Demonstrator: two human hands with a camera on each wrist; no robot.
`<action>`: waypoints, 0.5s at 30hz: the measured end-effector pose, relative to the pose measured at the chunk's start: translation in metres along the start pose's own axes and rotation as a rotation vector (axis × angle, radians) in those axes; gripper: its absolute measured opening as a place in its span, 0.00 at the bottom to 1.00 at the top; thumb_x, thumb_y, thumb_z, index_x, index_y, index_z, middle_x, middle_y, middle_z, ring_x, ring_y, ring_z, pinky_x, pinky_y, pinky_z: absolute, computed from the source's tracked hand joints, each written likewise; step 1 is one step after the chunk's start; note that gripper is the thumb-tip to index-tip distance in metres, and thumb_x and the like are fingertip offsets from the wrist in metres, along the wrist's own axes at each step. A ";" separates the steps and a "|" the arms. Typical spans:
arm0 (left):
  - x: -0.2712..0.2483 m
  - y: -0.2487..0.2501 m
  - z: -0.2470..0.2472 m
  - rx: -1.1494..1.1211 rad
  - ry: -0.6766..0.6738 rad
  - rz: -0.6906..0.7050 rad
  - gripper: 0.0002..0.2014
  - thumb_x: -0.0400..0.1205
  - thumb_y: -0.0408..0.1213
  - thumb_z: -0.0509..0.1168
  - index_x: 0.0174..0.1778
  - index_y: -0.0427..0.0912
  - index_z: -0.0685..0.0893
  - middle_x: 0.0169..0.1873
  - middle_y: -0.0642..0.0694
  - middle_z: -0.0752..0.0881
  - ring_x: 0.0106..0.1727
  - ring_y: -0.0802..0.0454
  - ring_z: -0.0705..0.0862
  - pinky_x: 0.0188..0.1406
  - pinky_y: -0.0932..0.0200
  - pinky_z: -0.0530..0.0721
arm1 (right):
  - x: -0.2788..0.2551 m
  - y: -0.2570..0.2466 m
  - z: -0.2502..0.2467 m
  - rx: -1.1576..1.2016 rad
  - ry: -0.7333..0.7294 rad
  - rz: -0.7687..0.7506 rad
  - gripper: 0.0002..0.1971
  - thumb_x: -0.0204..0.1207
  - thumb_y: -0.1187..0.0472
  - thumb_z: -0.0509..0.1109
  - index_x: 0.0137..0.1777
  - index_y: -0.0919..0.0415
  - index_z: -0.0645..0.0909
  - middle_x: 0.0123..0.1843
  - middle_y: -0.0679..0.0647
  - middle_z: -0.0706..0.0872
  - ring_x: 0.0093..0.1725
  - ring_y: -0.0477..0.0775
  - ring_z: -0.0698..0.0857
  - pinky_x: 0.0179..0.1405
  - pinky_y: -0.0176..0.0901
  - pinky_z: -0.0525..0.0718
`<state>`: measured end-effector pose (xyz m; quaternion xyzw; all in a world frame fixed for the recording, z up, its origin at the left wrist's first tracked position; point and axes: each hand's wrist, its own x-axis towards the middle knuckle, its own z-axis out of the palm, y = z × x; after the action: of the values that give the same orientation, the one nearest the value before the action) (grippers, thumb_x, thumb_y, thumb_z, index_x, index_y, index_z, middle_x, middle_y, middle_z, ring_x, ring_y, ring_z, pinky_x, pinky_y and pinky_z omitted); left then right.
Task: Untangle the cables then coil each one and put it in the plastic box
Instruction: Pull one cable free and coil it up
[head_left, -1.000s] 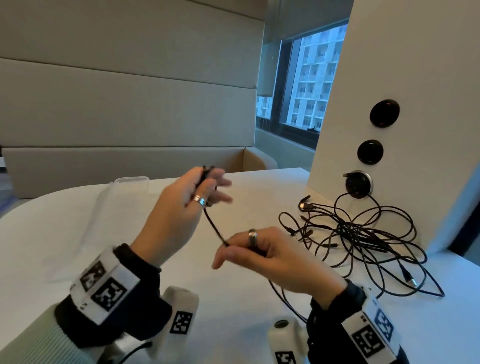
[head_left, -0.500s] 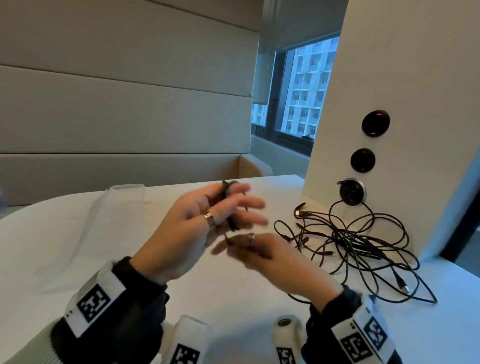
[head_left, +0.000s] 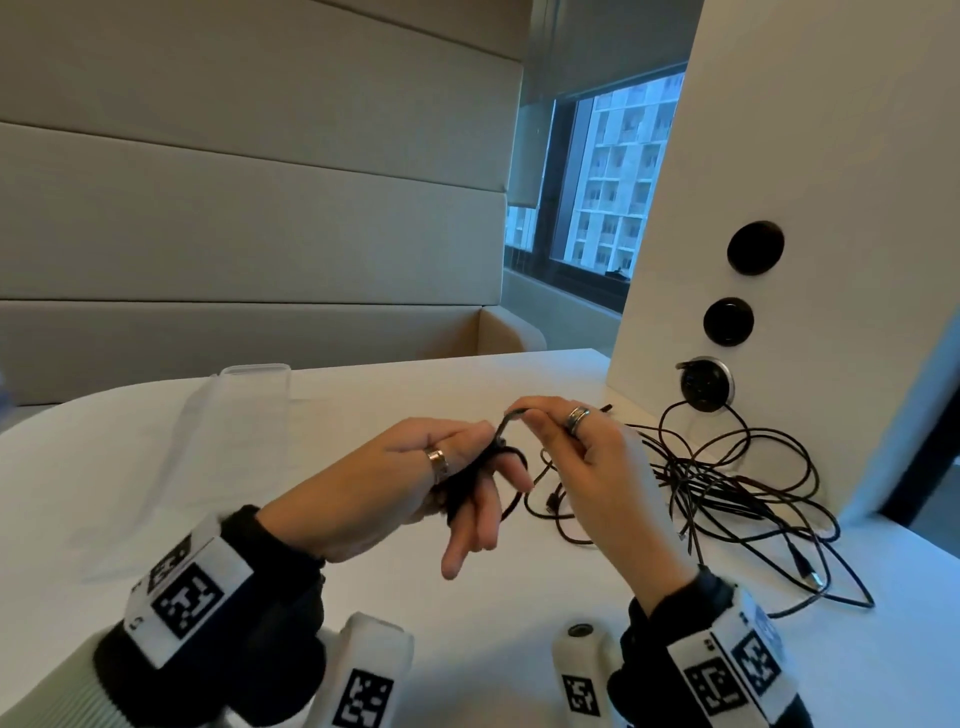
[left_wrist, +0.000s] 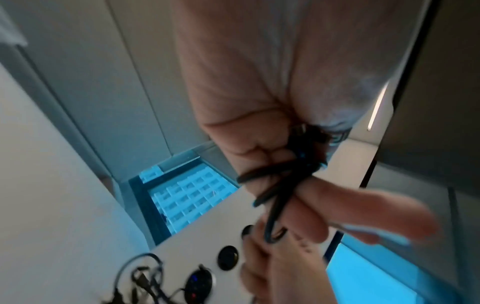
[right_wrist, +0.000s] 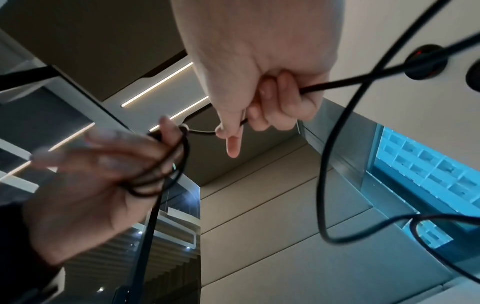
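A thin black cable (head_left: 470, 480) is wound in several turns round the fingers of my left hand (head_left: 395, 483), whose thumb presses on the coil. The left wrist view shows the same coil (left_wrist: 275, 185) crossing the fingers. Just right of it and slightly higher, my right hand (head_left: 587, 457) pinches that cable (head_left: 511, 415) between thumb and curled fingers. In the right wrist view the cable (right_wrist: 337, 84) runs out of the fist and loops down. A tangle of black cables (head_left: 737, 488) lies on the table at the right. The clear plastic box (head_left: 254, 371) stands at the far left.
A white pillar (head_left: 831, 208) rises at the right table edge with round black sockets (head_left: 754, 247); one cable runs into the lowest socket (head_left: 705, 385). The white table (head_left: 156, 467) spreads to the left. Padded bench backs and a window stand behind.
My right hand has lifted the cable up and to the right, over my left fingers. More cable now sits wound on the left hand, which has dropped slightly.
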<state>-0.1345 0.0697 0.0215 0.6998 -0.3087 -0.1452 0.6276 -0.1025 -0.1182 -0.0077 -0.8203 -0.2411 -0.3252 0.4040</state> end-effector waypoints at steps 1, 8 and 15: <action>-0.001 0.002 0.001 -0.085 -0.023 0.036 0.21 0.84 0.46 0.51 0.47 0.34 0.84 0.26 0.41 0.85 0.19 0.50 0.80 0.31 0.63 0.79 | 0.001 -0.002 0.000 -0.037 -0.070 0.039 0.17 0.75 0.40 0.56 0.50 0.40 0.85 0.45 0.38 0.89 0.47 0.37 0.86 0.48 0.39 0.83; 0.007 -0.003 -0.006 -0.188 0.270 0.354 0.13 0.79 0.30 0.57 0.58 0.32 0.76 0.45 0.41 0.90 0.54 0.44 0.88 0.48 0.65 0.83 | -0.012 -0.029 0.007 0.018 -0.770 0.088 0.12 0.80 0.43 0.60 0.52 0.41 0.85 0.28 0.39 0.81 0.28 0.46 0.74 0.31 0.39 0.73; 0.012 -0.023 -0.020 0.647 0.489 0.247 0.05 0.86 0.33 0.56 0.46 0.41 0.76 0.33 0.50 0.88 0.36 0.59 0.86 0.42 0.69 0.77 | -0.003 -0.020 -0.006 0.199 -0.201 -0.097 0.06 0.76 0.54 0.68 0.40 0.49 0.86 0.36 0.42 0.86 0.38 0.40 0.82 0.41 0.30 0.78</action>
<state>-0.1075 0.0785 0.0051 0.8323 -0.2619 0.2058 0.4431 -0.1198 -0.1119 0.0033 -0.7919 -0.3508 -0.2352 0.4410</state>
